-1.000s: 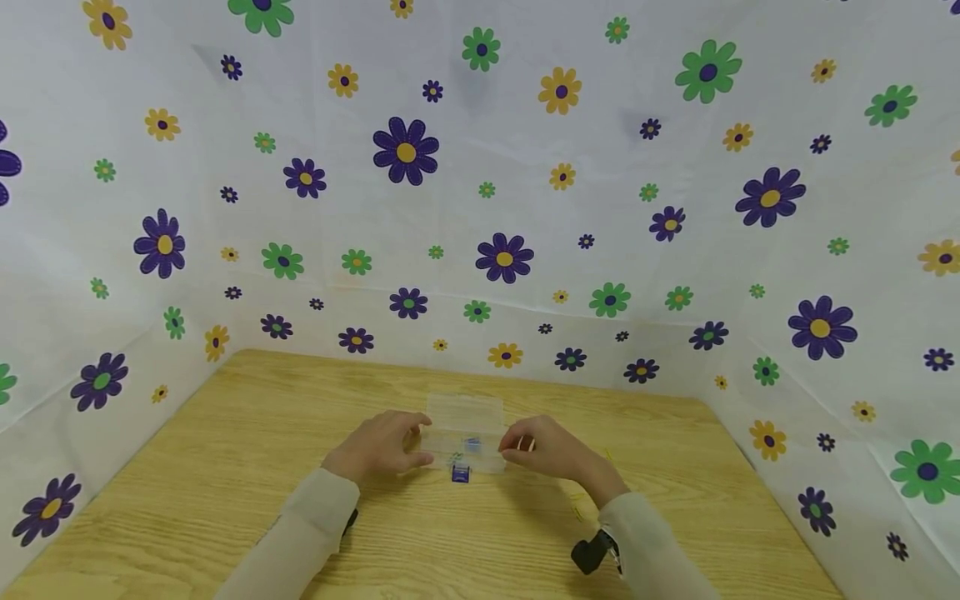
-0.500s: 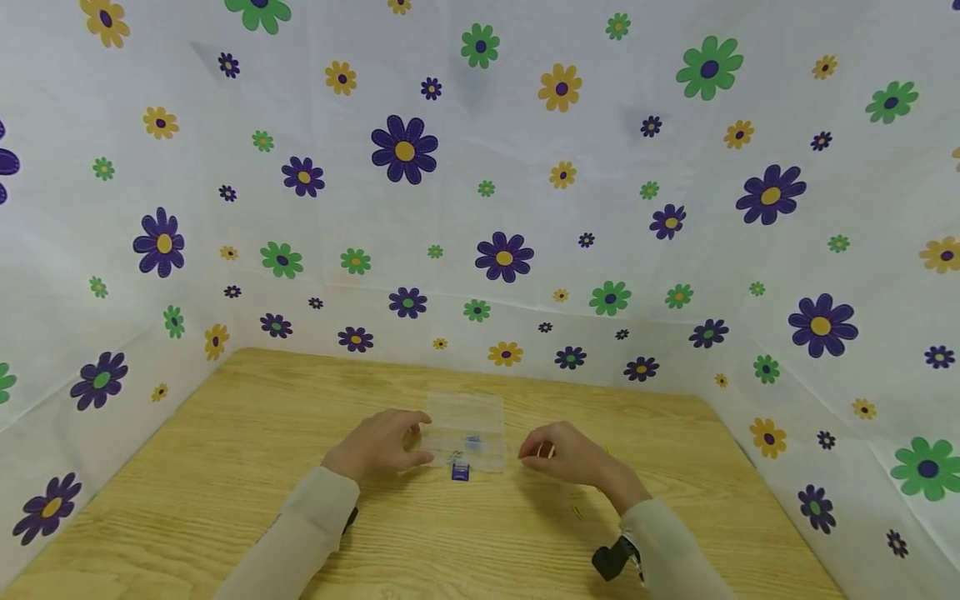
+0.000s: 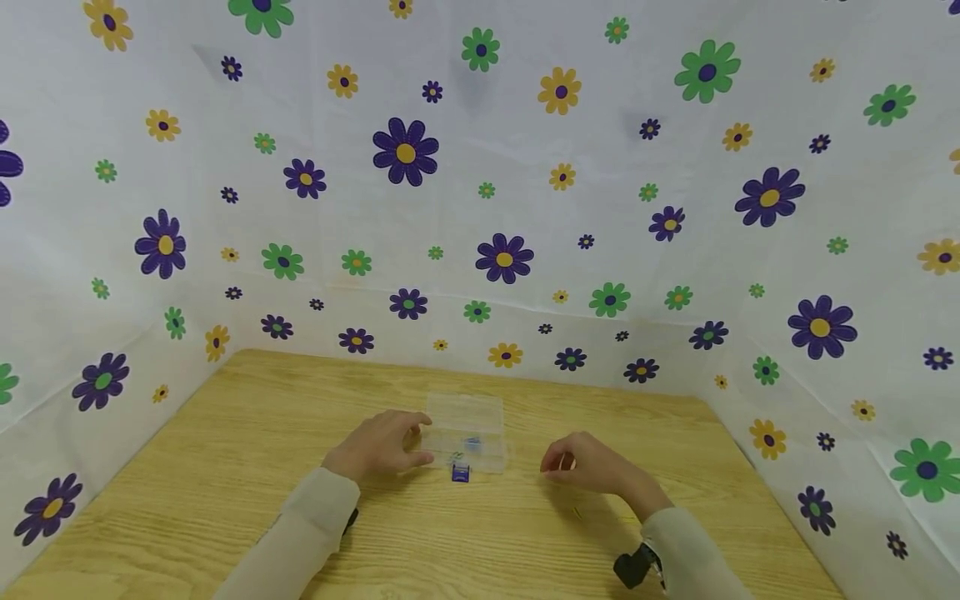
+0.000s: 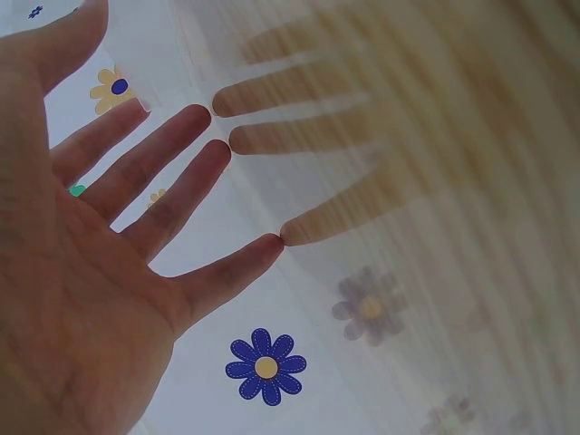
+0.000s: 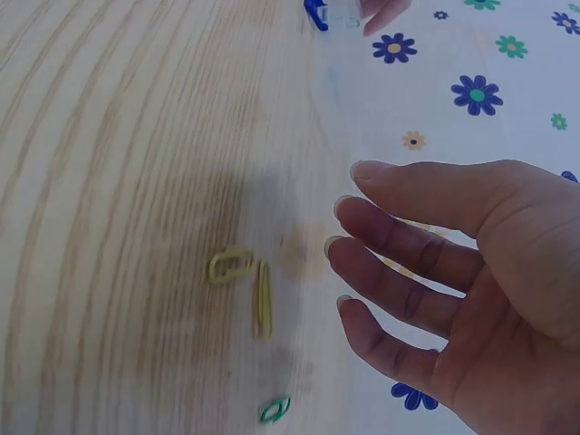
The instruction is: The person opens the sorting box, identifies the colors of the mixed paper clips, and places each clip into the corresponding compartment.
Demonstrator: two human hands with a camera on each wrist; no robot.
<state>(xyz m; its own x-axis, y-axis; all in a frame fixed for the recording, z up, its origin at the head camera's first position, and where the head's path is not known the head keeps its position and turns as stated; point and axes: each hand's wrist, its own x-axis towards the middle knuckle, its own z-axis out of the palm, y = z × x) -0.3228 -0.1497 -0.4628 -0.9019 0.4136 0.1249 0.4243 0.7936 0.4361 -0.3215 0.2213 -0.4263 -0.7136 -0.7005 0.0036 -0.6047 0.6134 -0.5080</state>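
A clear plastic box point(image 3: 483, 457) stands with its lid point(image 3: 465, 408) raised at the back and a blue latch point(image 3: 461, 473) at its front. Blue paper clips point(image 3: 472, 442) and green ones point(image 3: 457, 457) lie inside it. My left hand point(image 3: 381, 443) rests at the box's left side, fingers spread, thumb towards the front corner. Right of the box, my right hand point(image 3: 592, 465) hovers over the table with loosely bent fingers, and nothing shows in it. Below it in the right wrist view lie two yellow paper clips point(image 5: 263, 299) and a green paper clip point(image 5: 275, 410).
The wooden table point(image 3: 420, 542) is closed in at the back and sides by a white flower-printed cloth point(image 3: 450, 208). A dark wrist camera point(image 3: 636, 567) sits under my right wrist.
My right hand has moved away from the box's right side, rightwards and slightly nearer, over the loose paper clips. The left hand stays at the box.
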